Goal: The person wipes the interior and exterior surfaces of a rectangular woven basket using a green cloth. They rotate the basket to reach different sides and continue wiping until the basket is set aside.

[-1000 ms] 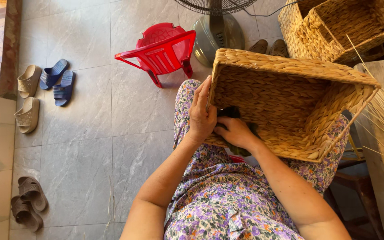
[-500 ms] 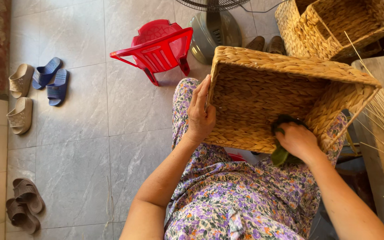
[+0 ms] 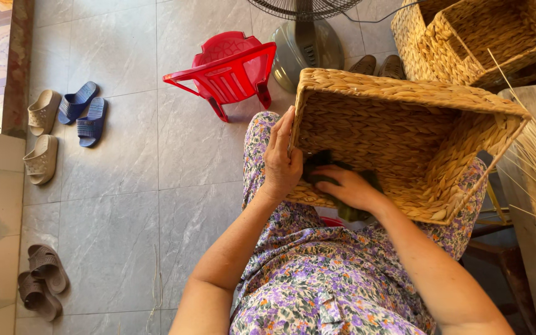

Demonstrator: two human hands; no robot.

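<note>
Hands (image 3: pixel 282 162) on woven basket (image 3: pixel 404 142), cloth (image 3: pixel 336 186) underneath.

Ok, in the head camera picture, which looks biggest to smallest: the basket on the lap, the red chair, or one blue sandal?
1. Woven basket, but it sits nearest the camera, which makes it look bigger.
2. Red plastic chair.
3. Blue sandal, clearly the smallest.
</note>
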